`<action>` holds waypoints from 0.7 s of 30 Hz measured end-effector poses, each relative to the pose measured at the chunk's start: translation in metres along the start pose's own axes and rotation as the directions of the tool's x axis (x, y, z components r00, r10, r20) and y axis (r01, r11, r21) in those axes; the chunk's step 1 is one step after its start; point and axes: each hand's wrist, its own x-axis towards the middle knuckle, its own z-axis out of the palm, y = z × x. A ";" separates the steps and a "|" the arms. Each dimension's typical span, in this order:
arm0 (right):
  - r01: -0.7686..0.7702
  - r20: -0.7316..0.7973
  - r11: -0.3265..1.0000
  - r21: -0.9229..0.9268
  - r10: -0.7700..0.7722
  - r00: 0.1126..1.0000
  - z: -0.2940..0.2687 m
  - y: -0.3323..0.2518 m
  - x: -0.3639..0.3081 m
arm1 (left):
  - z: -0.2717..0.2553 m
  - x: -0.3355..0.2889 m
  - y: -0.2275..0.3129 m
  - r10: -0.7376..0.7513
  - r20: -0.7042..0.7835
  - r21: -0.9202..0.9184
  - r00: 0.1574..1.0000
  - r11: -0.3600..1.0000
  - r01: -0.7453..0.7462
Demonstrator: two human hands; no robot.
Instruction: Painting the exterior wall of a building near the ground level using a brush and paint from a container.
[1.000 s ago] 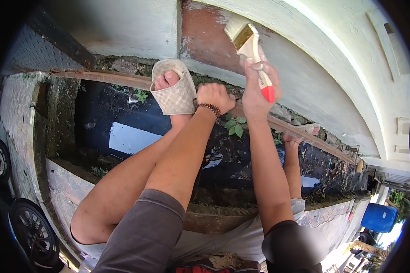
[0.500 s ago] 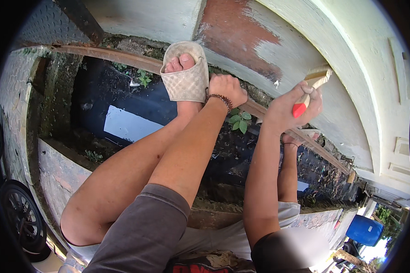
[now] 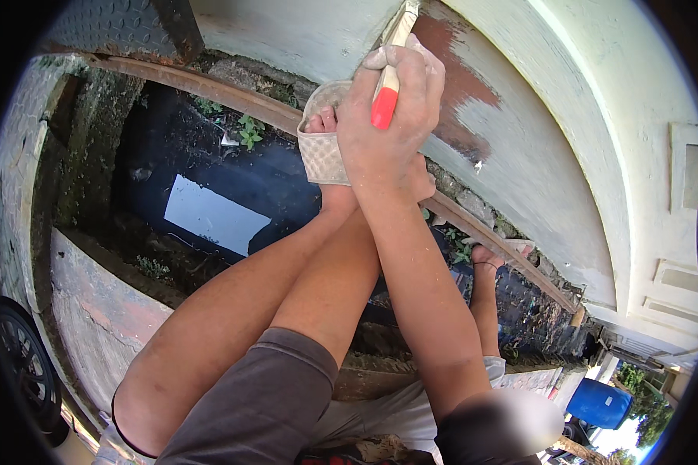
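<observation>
My right hand [image 3: 399, 108] is closed round a paintbrush [image 3: 385, 101] with a pale wooden handle and a red end. The brush head points up against the painted wall [image 3: 512, 167], at the left edge of a reddish-brown bare patch [image 3: 461, 93]. Beneath my right wrist, my left hand [image 3: 422, 180] is mostly hidden; its visible part is closed on the narrow brown rail [image 3: 488, 236] at the foot of the wall. My left foot, in a beige slipper [image 3: 323, 155], rests on that rail beside my hands.
Below me runs a ditch of dark water [image 3: 151, 174] with a bright reflection and small green plants [image 3: 250, 132]. My right foot [image 3: 486, 257] stands farther along the rail. A ridged metal plate [image 3: 105, 27], a wheel [image 3: 25, 353] and a blue barrel [image 3: 599, 403] lie around the edges.
My right hand has swung left with the paintbrush, from the wall's pale right part to the patch's left edge. It now crosses over my left hand, which stays at the rail.
</observation>
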 end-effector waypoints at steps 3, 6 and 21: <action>-0.158 0.132 0.929 0.334 0.120 0.984 -0.024 0.015 0.002 | -0.004 -0.002 0.014 0.042 -0.024 0.018 0.999 0.999 -0.042; -0.177 0.173 0.915 0.364 0.120 0.978 -0.042 0.053 0.018 | -0.049 0.024 0.015 -0.115 0.255 -0.131 0.960 0.980 0.152; -0.202 0.076 0.937 0.286 0.188 0.979 -0.048 0.069 0.002 | -0.031 0.013 0.021 -0.027 0.056 -0.154 0.998 0.987 0.035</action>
